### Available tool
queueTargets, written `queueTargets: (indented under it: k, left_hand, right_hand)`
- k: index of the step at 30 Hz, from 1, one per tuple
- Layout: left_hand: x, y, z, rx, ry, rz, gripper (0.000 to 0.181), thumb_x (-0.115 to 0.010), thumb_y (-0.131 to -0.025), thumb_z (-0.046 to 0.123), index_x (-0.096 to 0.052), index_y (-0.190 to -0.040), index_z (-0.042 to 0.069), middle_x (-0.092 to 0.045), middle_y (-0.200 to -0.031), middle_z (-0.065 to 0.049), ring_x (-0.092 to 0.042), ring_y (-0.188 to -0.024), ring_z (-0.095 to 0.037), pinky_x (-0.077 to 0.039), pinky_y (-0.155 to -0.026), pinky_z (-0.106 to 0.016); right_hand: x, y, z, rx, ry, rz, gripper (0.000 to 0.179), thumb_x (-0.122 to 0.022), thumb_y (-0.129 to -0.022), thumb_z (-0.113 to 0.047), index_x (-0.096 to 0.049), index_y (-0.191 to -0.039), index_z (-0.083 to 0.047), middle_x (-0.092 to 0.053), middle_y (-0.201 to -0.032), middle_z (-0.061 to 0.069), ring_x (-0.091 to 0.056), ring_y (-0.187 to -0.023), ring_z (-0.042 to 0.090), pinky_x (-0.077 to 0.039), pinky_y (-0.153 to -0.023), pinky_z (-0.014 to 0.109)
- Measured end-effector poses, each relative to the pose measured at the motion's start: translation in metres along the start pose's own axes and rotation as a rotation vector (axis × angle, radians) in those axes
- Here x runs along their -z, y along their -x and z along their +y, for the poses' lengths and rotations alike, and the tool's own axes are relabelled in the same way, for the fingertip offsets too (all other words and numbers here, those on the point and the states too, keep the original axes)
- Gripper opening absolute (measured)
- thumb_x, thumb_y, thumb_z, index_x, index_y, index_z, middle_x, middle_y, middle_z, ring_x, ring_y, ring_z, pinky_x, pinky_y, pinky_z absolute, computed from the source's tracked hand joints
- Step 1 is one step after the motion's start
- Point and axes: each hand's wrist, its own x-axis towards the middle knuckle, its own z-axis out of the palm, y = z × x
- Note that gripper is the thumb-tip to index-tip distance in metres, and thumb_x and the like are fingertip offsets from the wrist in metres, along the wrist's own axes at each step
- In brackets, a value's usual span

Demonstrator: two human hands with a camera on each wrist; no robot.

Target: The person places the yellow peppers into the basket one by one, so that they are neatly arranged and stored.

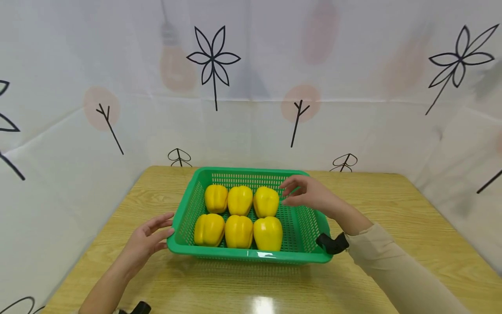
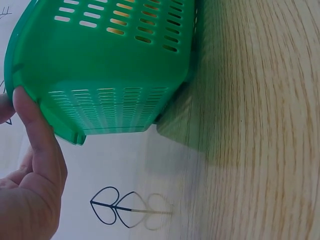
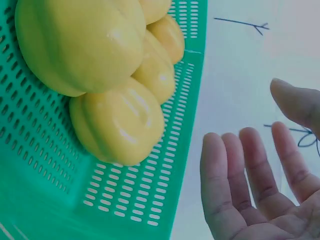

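Six-sided rows aside, several yellow bell peppers [image 1: 240,200] lie in two rows inside a green plastic basket [image 1: 251,255], filling its left and middle. My left hand [image 1: 147,237] is at the basket's left end, fingertips right at the rim; the left wrist view shows its thumb and fingers [image 2: 37,130] at the rim's edge. Over the right part of the basket hovers my right hand [image 1: 303,192], fingers loosely bent and nothing between them. In the right wrist view its fingers [image 3: 255,160] are apart from the nearest pepper [image 3: 120,122].
The basket stands on a wooden table [image 1: 372,205]. A white cloth [image 1: 251,131] printed with plants and flowers hangs behind and at both sides. A black strap [image 1: 332,243] is on the right wrist.
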Motion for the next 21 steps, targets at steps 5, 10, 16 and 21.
queueTargets:
  k: [5, 10, 16, 21]
  left_hand:
    - [0.001, 0.0, 0.0, -0.005, -0.008, 0.003, 0.056, -0.06, -0.092, 0.019, -0.038, -0.14, 0.001, -0.045, -0.125, -0.012, -0.059, -0.093, -0.014, -0.052, -0.076, -0.029]
    - [0.003, 0.001, -0.001, -0.004, -0.019, 0.005, 0.056, -0.059, -0.093, 0.019, -0.036, -0.141, 0.001, -0.044, -0.128, -0.013, -0.059, -0.095, -0.013, -0.051, -0.077, -0.029]
    - [0.006, 0.002, -0.003, 0.0, -0.016, 0.011, 0.054, -0.059, -0.093, 0.019, -0.038, -0.14, 0.003, -0.044, -0.127, -0.012, -0.059, -0.095, -0.014, -0.051, -0.077, -0.029]
    - [0.008, 0.002, -0.003, 0.0, -0.023, 0.013, 0.056, -0.058, -0.093, 0.019, -0.035, -0.141, 0.0, -0.048, -0.123, -0.007, -0.059, -0.094, -0.012, -0.052, -0.076, -0.029]
  right_hand:
    - [0.003, 0.009, 0.004, 0.012, -0.011, 0.054, 0.039, -0.071, -0.084, -0.016, -0.055, -0.117, -0.003, -0.056, -0.106, 0.012, -0.055, -0.096, 0.026, -0.048, -0.082, 0.039]
    - [0.008, 0.016, 0.01, 0.021, -0.064, 0.061, 0.04, -0.07, -0.084, -0.016, -0.053, -0.118, -0.001, -0.056, -0.108, 0.014, -0.055, -0.098, 0.028, -0.047, -0.084, 0.041]
    - [0.015, 0.024, 0.015, 0.027, -0.077, 0.097, 0.041, -0.069, -0.085, -0.015, -0.053, -0.119, 0.001, -0.056, -0.109, 0.016, -0.054, -0.098, 0.029, -0.047, -0.085, 0.044]
    - [0.021, 0.034, 0.02, 0.012, -0.072, 0.13, 0.042, -0.068, -0.086, -0.015, -0.052, -0.12, 0.002, -0.054, -0.111, 0.02, -0.055, -0.097, 0.025, -0.049, -0.083, 0.04]
